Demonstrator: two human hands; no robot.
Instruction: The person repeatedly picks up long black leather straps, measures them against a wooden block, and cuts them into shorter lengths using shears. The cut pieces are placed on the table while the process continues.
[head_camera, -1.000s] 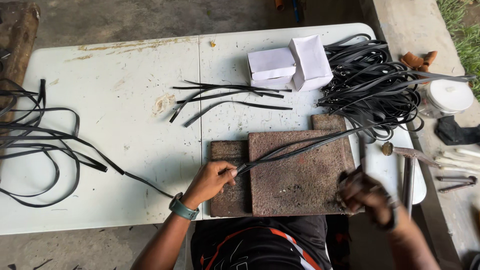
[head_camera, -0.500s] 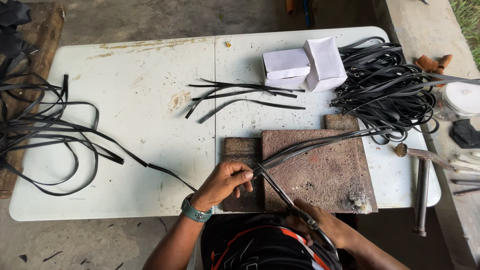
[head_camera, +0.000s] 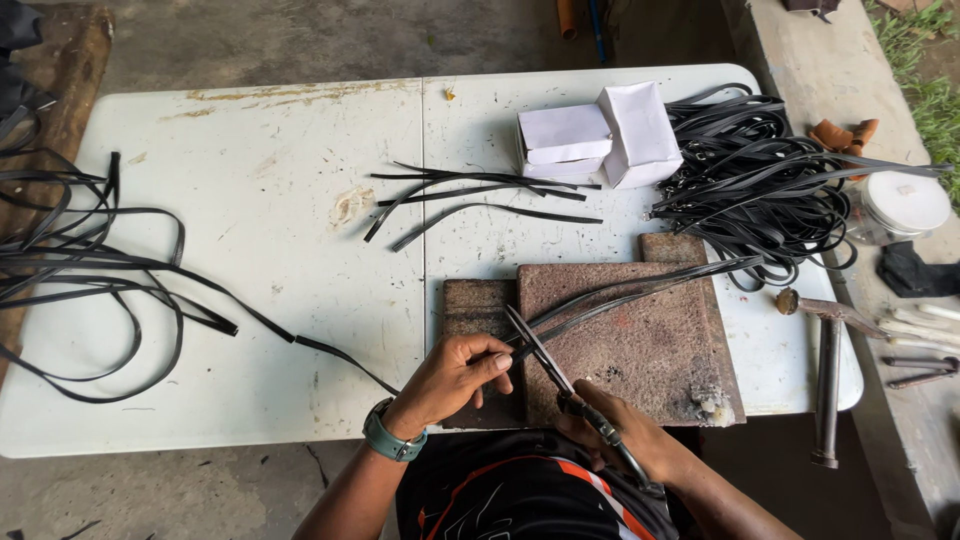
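- A white worktop is seen from above, with the person's two bare hands at its near edge.
- A black strap is pinched in the closed grip of the left hand; a teal wristwatch is worn on that wrist.
- The strap is laid across a rusty brown slab, running from the left fingers up and right towards a tangled heap of black straps.
- A pair of scissors is gripped in the right hand, the fingers closed around the handles; the blades are parted and set at the strap just beside the left fingertips.
- The step in hand is judged to be the cutting of a length from the strap.
- For the next move, the blades would need to be closed squarely across the strap while it is kept taut.
- Short cut strips are laid mid-worktop, near two white boxes.
- Long loose straps are trailed off the left edge.
- A hammer is rested at the right edge.
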